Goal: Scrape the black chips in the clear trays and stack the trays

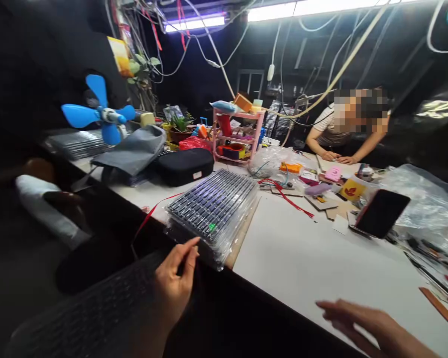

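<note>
My left hand (176, 278) is at the near corner of a stack of clear-and-black plastic trays (214, 201). Its thumb and index fingertip come together in a pinch beside the stack's front edge. Whatever may be between them is too small to make out. Clear plastic film wraps the stack's side, and a small green mark (212, 227) shows on the top tray. Over the near edge of the white table (294, 248), my right hand (369, 323) hangs with fingers stretched out and holds nothing.
A black case (184, 166) and a grey bag (134, 149) lie behind the trays. A blue fan (110, 115) stands at the left, a pink shelf (237, 136) at the back. A phone (383, 214) leans at the right. Across the table a person (334, 124) bends over.
</note>
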A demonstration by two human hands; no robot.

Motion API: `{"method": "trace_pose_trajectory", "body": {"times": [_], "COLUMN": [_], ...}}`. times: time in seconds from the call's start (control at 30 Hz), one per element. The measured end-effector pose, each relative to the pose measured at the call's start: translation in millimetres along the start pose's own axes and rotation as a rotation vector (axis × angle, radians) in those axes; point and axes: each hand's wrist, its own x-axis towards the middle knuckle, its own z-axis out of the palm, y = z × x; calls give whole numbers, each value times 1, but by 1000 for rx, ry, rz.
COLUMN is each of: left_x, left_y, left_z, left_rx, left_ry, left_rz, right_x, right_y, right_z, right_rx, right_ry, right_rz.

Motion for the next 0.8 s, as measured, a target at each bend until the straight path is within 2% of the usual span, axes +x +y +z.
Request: {"method": "trace_pose_trajectory", "body": {"times": [0.07, 0.1, 0.13, 0.27, 0.4, 0.5, 0.57, 0.7, 0.8], "left_x": [3, 5, 8, 25, 43, 51, 54, 53, 50], "left_y": [-18, -27, -33, -41, -31, -30, -33, -41, -46], "left_z": [-15, -19, -22, -14, 4, 11, 14, 13, 2], "left_rx": [83, 90, 71, -88, -50, 60, 100, 92, 70], "left_ry": [103, 122, 120, 49, -85, -178, -189, -120, -35], "left_rz": [-167, -236, -294, -414, -437, -437, -441, -450, -494], "right_x": [52, 81, 112, 229, 306, 339, 355, 366, 355], "right_y": [-4, -6, -7, -2, 2, -7, -15, -25, -24], "right_z": [-21, -29, -36, -42, -34, -29, -25, -15, -9], "right_rx": [52, 60, 71, 122, 174, 201, 211, 214, 219], "right_ry": [-67, -66, -3, 232, 361, 370, 332, 261, 251], "right_rz": [-84, -127, -153, -104, -52, -79, -110, -100, -33]}}
